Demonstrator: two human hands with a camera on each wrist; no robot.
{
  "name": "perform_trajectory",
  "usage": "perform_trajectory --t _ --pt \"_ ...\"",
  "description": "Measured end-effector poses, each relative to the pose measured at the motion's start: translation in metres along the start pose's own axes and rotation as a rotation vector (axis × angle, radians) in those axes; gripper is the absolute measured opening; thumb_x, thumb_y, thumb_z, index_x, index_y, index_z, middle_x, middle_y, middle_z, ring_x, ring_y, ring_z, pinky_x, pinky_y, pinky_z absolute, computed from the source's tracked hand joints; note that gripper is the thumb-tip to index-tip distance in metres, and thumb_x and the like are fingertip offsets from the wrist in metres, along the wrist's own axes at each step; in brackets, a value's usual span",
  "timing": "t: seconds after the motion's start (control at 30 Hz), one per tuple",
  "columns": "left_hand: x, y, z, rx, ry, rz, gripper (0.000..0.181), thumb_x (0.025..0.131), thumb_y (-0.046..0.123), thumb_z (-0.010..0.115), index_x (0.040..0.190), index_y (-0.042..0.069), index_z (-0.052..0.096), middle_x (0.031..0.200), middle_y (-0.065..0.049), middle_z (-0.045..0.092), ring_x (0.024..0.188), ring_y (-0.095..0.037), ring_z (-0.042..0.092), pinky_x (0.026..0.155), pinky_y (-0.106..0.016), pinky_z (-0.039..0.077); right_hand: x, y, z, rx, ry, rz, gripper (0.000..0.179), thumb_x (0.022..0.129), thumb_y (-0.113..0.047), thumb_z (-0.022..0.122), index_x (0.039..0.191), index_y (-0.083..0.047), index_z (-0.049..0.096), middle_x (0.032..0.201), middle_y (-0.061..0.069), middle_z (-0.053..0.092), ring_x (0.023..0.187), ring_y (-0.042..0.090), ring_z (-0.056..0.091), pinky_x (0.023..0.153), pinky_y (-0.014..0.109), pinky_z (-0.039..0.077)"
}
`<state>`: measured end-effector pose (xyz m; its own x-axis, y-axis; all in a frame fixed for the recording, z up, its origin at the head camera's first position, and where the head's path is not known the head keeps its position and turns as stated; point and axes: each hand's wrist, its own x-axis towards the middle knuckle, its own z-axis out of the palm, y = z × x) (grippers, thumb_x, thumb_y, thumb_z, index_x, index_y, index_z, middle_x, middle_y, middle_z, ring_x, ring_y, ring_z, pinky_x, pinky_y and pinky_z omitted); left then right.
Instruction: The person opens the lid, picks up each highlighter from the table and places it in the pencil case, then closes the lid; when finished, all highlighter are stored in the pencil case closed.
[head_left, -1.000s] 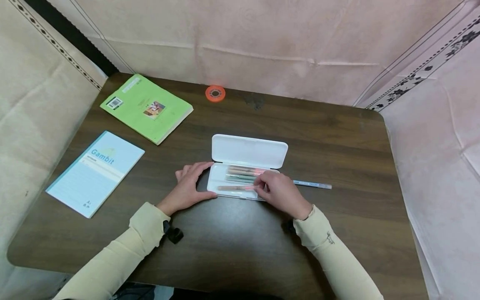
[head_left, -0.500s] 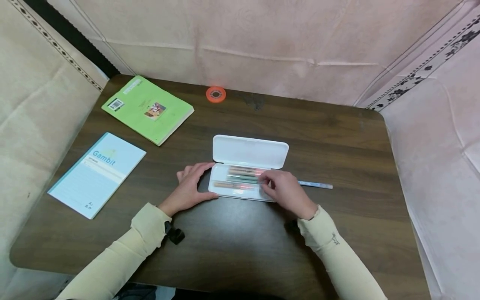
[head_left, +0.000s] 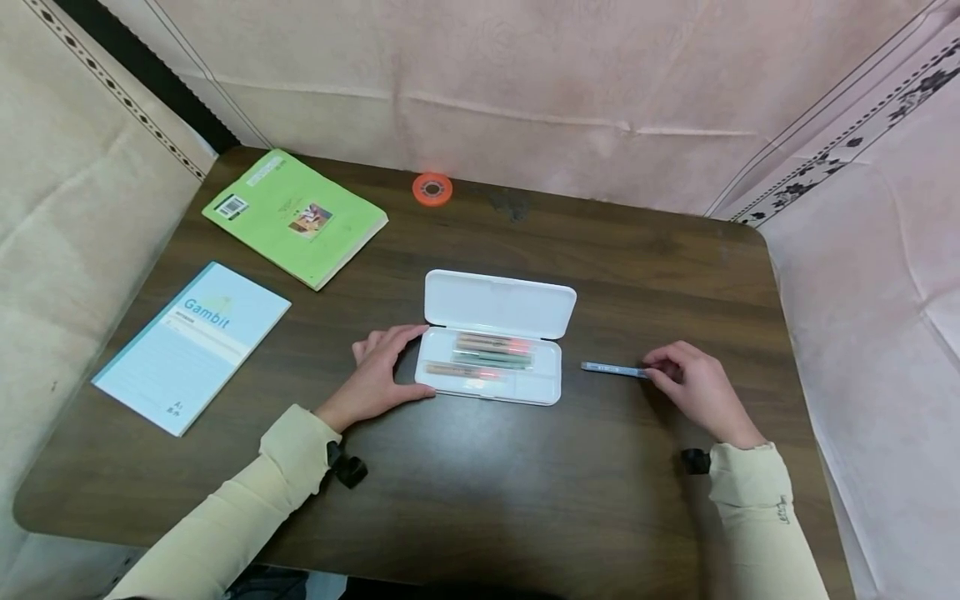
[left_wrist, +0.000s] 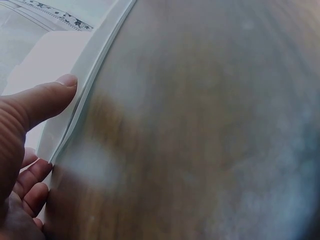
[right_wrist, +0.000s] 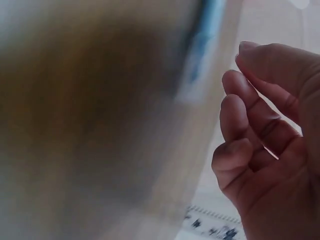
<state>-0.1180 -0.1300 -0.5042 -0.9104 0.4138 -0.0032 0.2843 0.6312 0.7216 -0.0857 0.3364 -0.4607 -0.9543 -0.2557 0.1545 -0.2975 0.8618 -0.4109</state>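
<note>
A white pencil case [head_left: 536, 385] lies on the table with its lid [head_left: 500, 304] raised at the back. Several pens [head_left: 491, 354] rest inside, and one more pen [head_left: 461, 370] lies apart near the case's front. My left hand [head_left: 375, 371] holds the case's left end, thumb at the front edge and fingers at the back corner; the left wrist view shows the thumb [left_wrist: 50, 100] against the rim. To the right of the case lies a blue pen [head_left: 611, 369]. My right hand [head_left: 697, 392] is at its right end; in the right wrist view the loosely bent fingers [right_wrist: 235, 120] stand apart from the pen.
A green book [head_left: 300, 221] lies at the back left, with a light blue notebook [head_left: 191, 350] in front of it. An orange tape roll [head_left: 432, 190] sits near the back edge of the brown table [head_left: 480, 500]. Pale cloth [head_left: 525, 83] hangs behind.
My right hand has left the inside of the case and moved right to the blue pen's far end. The front pen now lies in the case, slightly further left. The left hand stays put.
</note>
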Motion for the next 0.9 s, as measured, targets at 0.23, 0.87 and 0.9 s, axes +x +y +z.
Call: perform_trajectory --t 0.23,0.87,0.9 --pt "0.000 0.000 0.000 0.005 0.000 0.001 0.089 0.075 0.044 0.084 0.148 0.018 0.041 0.149 -0.007 0.043 0.118 -0.029 0.035 0.090 -0.048 0.015 -0.010 0.015 0.006 -0.013 -0.020 0.009 0.012 0.083 -0.005 0.077 0.093 -0.009 0.071 0.086 0.000 0.062 0.072 0.008 0.051 0.063 0.024 0.044" --pt "0.001 0.000 0.000 0.011 -0.001 -0.008 0.088 0.075 0.045 0.084 0.148 0.019 0.042 0.148 -0.007 0.044 0.118 -0.028 0.035 0.091 -0.048 0.015 0.025 -0.064 0.016 0.103 -0.029 -0.130 0.011 0.088 -0.011 0.074 0.099 -0.012 0.072 0.093 -0.003 0.065 0.079 0.009 0.058 0.070 0.030 0.050" --pt "0.000 0.000 0.000 0.011 0.000 -0.008 0.088 0.075 0.044 0.084 0.148 0.019 0.042 0.148 -0.007 0.044 0.118 -0.028 0.035 0.091 -0.048 0.015 0.030 -0.074 0.020 0.108 -0.045 -0.152 0.011 0.088 -0.012 0.074 0.099 -0.012 0.072 0.092 -0.003 0.065 0.078 0.009 0.058 0.070 0.029 0.049"
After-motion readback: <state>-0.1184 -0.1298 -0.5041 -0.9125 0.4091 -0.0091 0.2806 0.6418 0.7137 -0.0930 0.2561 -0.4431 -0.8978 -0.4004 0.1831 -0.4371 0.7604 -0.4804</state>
